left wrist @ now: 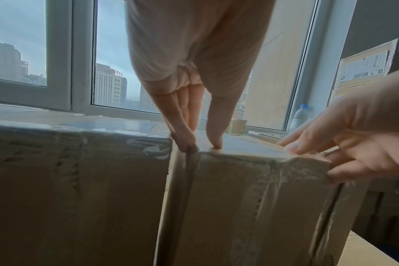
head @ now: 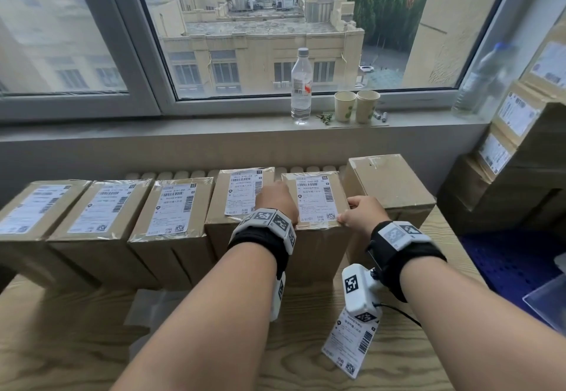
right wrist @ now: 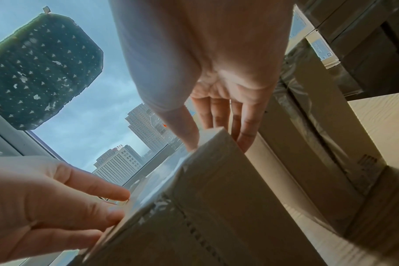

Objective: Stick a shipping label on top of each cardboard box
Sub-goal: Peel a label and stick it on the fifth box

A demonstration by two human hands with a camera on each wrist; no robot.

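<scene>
Six cardboard boxes stand in a row on the wooden table [head: 92, 344]. Five carry white labels on top; the tallest box [head: 389, 182], at the right end, has a bare top. Both hands hold the fifth box [head: 318, 252], which bears a label [head: 315, 197]. My left hand [head: 275, 203] has its thumb on the top and its fingers [left wrist: 185, 138] down in the gap beside the fourth box [left wrist: 80, 189]. My right hand [head: 356, 214] grips the near right corner, thumb [right wrist: 189, 136] on top. A loose label [head: 352, 344] lies on the table under my right wrist.
On the window sill [head: 183, 127] stand a water bottle [head: 301, 84] and two paper cups [head: 355, 105]. More labelled boxes [head: 520, 145] are stacked at the right, above a blue crate [head: 505, 259]. Clear backing sheets [head: 153, 308] lie on the table.
</scene>
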